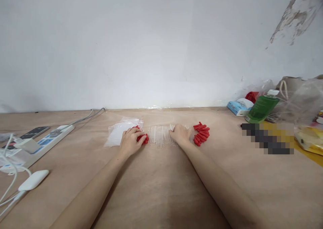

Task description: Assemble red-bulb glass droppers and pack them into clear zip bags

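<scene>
A row of thin clear droppers with red bulbs lies side by side on the table in the middle of the head view. Some bulbs point right in a curved stack; others gather at the left end. My left hand is closed round the left bulbs, its thumb near the tubes and its fingers curled over the top. Over the right part of the tubes, my right hand is closed on the droppers with its thumb to the left; its other fingers are mostly hidden.
Clear plastic bags lie behind my left hand. A power strip, white cables and a phone are at the left. At the right stand a tissue pack, a tilted green bottle and plastic bags. A wall rises behind.
</scene>
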`<control>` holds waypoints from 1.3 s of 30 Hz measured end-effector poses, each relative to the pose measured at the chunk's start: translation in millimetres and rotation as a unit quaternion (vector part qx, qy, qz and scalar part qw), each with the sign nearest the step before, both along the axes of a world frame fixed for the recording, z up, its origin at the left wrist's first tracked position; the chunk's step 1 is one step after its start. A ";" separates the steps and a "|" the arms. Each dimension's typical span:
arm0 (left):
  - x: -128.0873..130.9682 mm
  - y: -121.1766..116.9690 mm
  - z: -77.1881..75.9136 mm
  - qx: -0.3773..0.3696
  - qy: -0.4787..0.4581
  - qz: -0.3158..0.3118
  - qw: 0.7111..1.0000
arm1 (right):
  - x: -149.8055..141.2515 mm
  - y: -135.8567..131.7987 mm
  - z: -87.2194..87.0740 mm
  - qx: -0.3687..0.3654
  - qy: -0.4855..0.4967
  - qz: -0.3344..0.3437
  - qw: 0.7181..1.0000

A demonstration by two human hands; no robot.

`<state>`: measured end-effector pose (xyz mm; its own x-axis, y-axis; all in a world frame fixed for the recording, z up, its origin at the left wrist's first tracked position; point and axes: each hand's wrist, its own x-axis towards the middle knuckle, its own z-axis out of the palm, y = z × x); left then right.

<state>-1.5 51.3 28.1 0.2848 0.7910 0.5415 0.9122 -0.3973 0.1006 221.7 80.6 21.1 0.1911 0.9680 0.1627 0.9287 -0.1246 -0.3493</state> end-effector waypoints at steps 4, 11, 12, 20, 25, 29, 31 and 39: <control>-1.1 4.2 -1.7 -0.002 -0.009 -0.038 0.999 | -1.9 1.0 -1.2 0.008 -0.017 0.006 1.000; 2.5 5.1 -2.0 0.000 -0.092 -0.061 0.994 | -6.2 1.3 -0.1 0.008 -0.025 0.015 1.000; 2.4 4.4 -0.3 0.003 -0.098 -0.051 0.994 | -6.2 1.1 0.2 0.007 -0.024 0.015 1.000; 11.3 -6.7 10.1 0.020 -0.194 -0.027 0.980 | -4.7 2.3 1.7 -0.011 -0.014 0.018 1.000; 40.6 -25.5 -18.4 -0.051 -0.265 -0.119 0.955 | -7.2 3.2 2.2 -0.014 -0.011 0.019 1.000; 51.6 -35.2 -36.8 -0.133 -0.270 -0.142 0.943 | -10.4 3.3 2.7 -0.012 -0.004 0.022 1.000; 51.0 -35.4 -39.5 -0.143 -0.284 -0.138 0.938 | -9.4 3.4 5.2 -0.016 0.006 0.026 1.000; 51.9 -39.4 -34.8 -0.162 -0.292 -0.162 0.929 | 26.8 -32.9 15.0 0.049 0.125 0.186 0.973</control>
<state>50.4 11.9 -6.7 0.2692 0.8633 0.4270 0.5031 -0.5041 0.7020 248.5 47.7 36.1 -0.1245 0.9597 0.2519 0.7876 0.2500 -0.5632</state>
